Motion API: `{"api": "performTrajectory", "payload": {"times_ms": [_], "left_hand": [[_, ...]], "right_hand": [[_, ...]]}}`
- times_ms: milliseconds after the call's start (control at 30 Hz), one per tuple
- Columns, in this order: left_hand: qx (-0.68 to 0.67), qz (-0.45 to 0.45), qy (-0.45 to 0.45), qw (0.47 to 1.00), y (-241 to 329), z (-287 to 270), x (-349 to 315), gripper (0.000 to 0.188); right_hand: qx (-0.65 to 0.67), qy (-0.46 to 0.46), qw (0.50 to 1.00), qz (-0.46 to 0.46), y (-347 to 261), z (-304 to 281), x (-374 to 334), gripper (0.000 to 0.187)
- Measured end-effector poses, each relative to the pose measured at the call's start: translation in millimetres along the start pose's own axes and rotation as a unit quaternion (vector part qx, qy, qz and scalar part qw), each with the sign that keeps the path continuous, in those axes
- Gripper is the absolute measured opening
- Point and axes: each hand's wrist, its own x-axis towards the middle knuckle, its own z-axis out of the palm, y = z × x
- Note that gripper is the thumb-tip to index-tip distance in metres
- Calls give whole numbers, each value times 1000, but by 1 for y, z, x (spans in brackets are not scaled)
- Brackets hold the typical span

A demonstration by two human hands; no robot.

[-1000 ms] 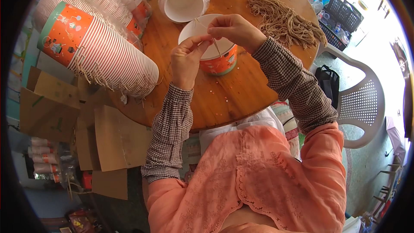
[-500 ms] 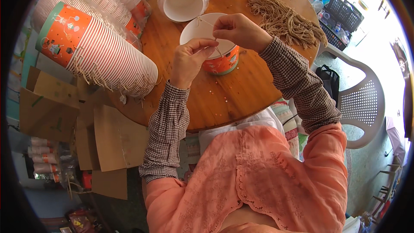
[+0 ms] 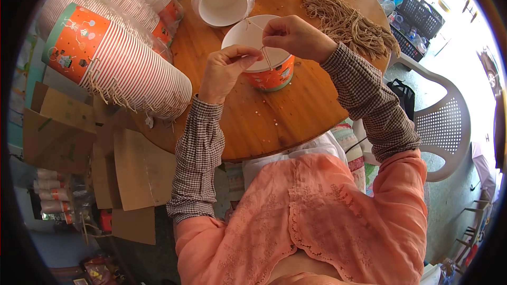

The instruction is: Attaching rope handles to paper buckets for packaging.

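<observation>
Two hands work over a paper bucket (image 3: 270, 78) upright on the table, near its front edge: the left hand (image 3: 221, 71) and the right hand (image 3: 297, 37) both pinch a thin cord (image 3: 268, 60) between thumb and fingers, hiding parts of the bucket's rim. A leaning stack of nested buckets (image 3: 124, 63) crowds the left, a heap of twine (image 3: 351, 27) lies to the right, and a plastic-wrapped stack (image 3: 225, 5) sits just behind. The round wooden table (image 3: 248, 132) carries pale specks. Cardboard boxes (image 3: 142, 166) stand below left; a perforated chair (image 3: 442, 121) stands right.
</observation>
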Motion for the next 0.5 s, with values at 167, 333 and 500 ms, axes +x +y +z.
{"api": "performTrajectory", "payload": {"times_ms": [167, 333, 500], "left_hand": [[-17, -15, -47, 999, 1, -6, -2, 13], [-11, -14, -129, 991, 6, -4, 2, 14], [18, 20, -145, 989, 0, -26, 4, 15]], "right_hand": [[19, 11, 999, -26, -8, 11, -6, 16], [33, 3, 999, -31, -8, 14, -2, 16], [-3, 27, 999, -41, -7, 14, -8, 15]]}}
